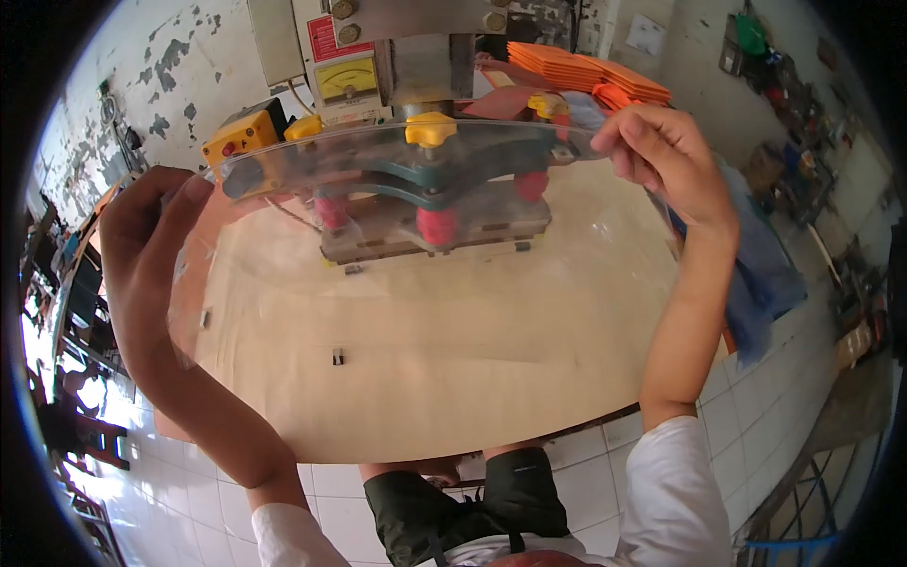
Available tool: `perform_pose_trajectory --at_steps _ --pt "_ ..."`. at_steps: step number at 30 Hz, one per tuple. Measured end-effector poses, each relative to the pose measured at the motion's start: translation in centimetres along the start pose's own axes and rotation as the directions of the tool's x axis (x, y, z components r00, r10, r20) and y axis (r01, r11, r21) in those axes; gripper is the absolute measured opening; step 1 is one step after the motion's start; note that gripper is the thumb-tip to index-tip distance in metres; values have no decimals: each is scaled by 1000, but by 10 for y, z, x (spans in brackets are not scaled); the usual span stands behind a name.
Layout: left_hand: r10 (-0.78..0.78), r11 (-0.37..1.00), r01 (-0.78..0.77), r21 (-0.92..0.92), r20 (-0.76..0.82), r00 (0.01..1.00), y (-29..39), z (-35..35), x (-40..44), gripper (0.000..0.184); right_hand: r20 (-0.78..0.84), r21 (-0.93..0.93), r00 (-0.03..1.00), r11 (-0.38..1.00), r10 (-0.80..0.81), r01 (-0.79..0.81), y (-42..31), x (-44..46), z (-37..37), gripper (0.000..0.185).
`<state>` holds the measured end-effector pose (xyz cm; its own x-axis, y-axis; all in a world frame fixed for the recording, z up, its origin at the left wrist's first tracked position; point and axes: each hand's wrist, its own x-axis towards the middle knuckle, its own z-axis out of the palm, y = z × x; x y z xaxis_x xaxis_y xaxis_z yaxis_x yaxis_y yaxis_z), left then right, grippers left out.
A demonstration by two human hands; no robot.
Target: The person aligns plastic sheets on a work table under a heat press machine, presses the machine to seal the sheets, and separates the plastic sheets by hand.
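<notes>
Stretched between my two hands is a clear plastic sheet point(354, 156), held up over a beige board point(425, 406). My left hand point(151, 222) pinches its left edge between thumb and fingers. At the upper right corner, my right hand point(666, 156) grips the sheet with curled fingers. Through the plastic I see a machine's press head, with a dark green bracket point(425, 186), pink-red round mounts point(436, 225) and a long metal plate point(453, 227) underneath. A yellow knob point(430, 129) tops the bracket. Where the sheet's lower edge lies is hard to make out.
A yellow control box point(244, 142) with a red button stands at the back left. Behind are a dial gauge point(347, 80) and stacked orange folders point(586, 71). Small dark pieces point(338, 357) lie on the board. Bluish plastic point(756, 274) hangs at the right.
</notes>
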<state>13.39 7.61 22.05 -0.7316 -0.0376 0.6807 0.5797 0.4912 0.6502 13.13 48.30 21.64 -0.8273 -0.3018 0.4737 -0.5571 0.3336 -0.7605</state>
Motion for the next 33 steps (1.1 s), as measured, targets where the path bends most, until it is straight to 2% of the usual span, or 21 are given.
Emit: perform_pose_trajectory --at_steps 1,5,7,10,14,16,20,22,23,26,28,33 --pt "11 1000 -12 -24 -40 999 -2 1 0 14 1 41 1000 999 3 -3 0 0 0 27" --pt "38 999 -38 -35 -10 999 -9 -4 4 14 25 8 1000 1000 -9 8 -1 -1 0 26" --pt "6 1000 -6 13 51 999 -8 -8 5 14 -21 -40 992 992 -124 124 4 -2 3 20" --pt "-9 1000 8 12 68 998 -6 -8 6 16 -4 -21 997 997 -77 77 1 -2 1 16" --pt "12 1000 -12 0 69 998 -11 -6 7 15 -48 -41 993 994 -107 105 4 2 0 14" --pt "75 991 -69 -113 42 996 -19 -1 9 15 -74 -84 989 989 -126 120 6 3 -2 17" --pt "137 986 -132 -98 49 989 -23 7 15 14 -149 -60 981 992 -122 114 5 4 -2 16" --pt "56 995 -46 -91 105 993 -20 9 15 15 -198 -27 976 996 -87 84 1 2 -2 15" --pt "51 992 -33 -118 156 986 -24 8 17 16 -194 -25 977 996 -92 89 -1 1 -3 15" --pt "38 986 -7 -169 183 982 -21 11 16 16 -227 -3 973 999 -42 42 -2 -3 -6 18" --pt "36 969 14 -248 197 980 -24 11 15 17 -283 66 958 998 37 -19 2 -4 -10 21" --pt "73 945 39 -326 323 944 -24 4 15 16 -214 63 976 998 36 -23 13 -2 -20 19"
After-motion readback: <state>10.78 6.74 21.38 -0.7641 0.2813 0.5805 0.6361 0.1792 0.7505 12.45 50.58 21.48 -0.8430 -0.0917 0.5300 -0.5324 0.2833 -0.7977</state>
